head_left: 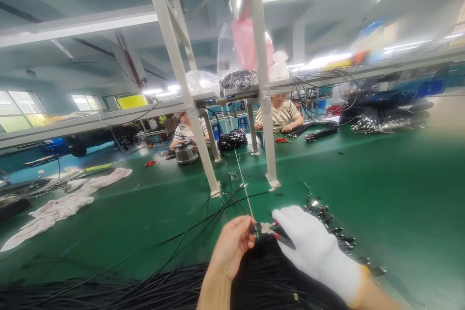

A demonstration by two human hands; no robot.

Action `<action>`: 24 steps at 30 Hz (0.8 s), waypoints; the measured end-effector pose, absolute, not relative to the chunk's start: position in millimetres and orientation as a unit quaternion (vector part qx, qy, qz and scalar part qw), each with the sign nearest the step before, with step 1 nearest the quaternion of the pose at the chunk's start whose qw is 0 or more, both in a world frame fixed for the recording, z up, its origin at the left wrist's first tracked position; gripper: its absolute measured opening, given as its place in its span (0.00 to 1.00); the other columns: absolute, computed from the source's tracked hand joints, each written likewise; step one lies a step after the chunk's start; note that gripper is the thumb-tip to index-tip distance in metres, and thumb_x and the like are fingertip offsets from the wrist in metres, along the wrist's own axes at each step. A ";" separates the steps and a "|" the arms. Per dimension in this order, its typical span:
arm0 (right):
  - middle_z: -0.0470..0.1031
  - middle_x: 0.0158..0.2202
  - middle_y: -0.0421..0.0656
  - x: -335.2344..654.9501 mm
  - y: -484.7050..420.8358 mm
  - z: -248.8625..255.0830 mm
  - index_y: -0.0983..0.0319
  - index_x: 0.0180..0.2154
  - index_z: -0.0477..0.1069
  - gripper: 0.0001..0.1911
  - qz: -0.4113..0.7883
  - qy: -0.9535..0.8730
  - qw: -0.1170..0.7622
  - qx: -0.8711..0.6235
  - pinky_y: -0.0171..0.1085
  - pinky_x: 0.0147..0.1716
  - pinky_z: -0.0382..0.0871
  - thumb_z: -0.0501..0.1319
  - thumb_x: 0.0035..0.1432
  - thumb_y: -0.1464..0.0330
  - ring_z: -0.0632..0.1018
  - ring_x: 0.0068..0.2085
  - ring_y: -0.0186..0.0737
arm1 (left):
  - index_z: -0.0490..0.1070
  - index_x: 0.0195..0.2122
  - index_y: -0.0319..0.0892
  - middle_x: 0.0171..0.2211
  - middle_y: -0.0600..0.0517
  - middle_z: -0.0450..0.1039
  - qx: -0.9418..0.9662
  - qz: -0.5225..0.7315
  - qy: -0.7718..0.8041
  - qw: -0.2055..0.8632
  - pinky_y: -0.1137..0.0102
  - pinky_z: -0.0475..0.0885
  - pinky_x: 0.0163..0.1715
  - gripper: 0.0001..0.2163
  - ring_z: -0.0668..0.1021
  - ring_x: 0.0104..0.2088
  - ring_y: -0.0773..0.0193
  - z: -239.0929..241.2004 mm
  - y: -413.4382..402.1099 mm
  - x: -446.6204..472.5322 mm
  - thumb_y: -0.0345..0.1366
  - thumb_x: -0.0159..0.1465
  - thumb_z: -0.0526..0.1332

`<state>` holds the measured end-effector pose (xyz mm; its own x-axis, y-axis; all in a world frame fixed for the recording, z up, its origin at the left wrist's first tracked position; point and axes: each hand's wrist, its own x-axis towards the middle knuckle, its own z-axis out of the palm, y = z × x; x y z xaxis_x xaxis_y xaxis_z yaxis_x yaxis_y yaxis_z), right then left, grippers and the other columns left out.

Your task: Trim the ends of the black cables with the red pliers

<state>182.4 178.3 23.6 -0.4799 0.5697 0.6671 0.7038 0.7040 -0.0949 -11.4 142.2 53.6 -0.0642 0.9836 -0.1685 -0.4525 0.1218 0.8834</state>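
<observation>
My bare left hand pinches a small black cable connector between thumb and fingers. In a white knit glove, my right hand grips nippers with red and black handles. The metal jaws meet the connector; I cannot tell whether they are closed on it. Beneath both hands lies a thick bundle of black cables, spread along the near edge of the table. Several cable ends with black connectors fan out beyond and to the right of my gloved hand.
White shelf posts stand on the green table ahead. Loose cables cross the left side, near white gloves. Across the table sit two people, with a coil of black cable and red-handled pliers nearby.
</observation>
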 end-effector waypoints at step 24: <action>0.73 0.30 0.42 180.0 183.5 9.1 0.60 0.44 0.70 0.11 -0.250 -0.827 0.262 -0.430 0.39 0.28 0.50 0.61 0.60 0.64 0.71 0.31 0.41 | 0.69 0.29 0.40 0.22 0.55 0.68 0.405 0.545 0.540 0.498 0.74 0.67 0.22 0.22 0.71 0.22 0.69 52.7 141.1 3.4 0.58 0.56 0.64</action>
